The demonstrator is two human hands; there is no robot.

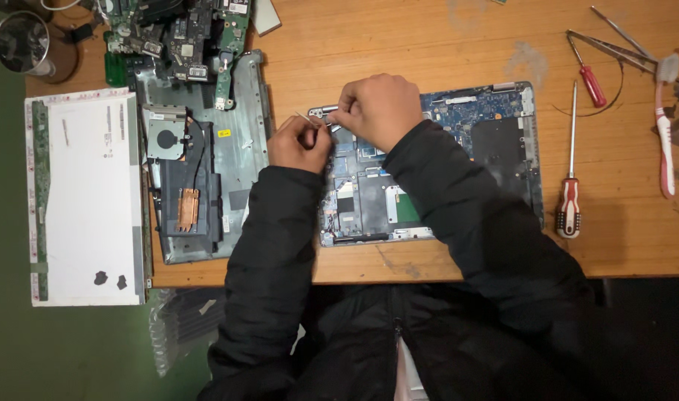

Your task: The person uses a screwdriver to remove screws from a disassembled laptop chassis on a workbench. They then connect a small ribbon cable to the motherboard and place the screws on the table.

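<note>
Head view:
Left hand (301, 143): fingers curled together, pinching a thin pale sliver (304, 117) at the laptop's upper left corner.
Right hand (379, 106): fingers pressed together on the metal hinge (323, 113) at that same corner, just beside the left hand.
Laptop (495, 141): opened base on the wooden table (428, 44), blue board bare, partly under both black sleeves.
Second chassis (239, 148): left of the laptop, with fan (165, 138) and copper heatsink (187, 209).
Screen panel (87, 197): white, lying at the table's left edge.
Screwdrivers: a red-and-white one (569, 189) and a small red one (588, 74), right of the laptop, well apart from the hands.
Toothbrush (664, 134): far right.
</note>
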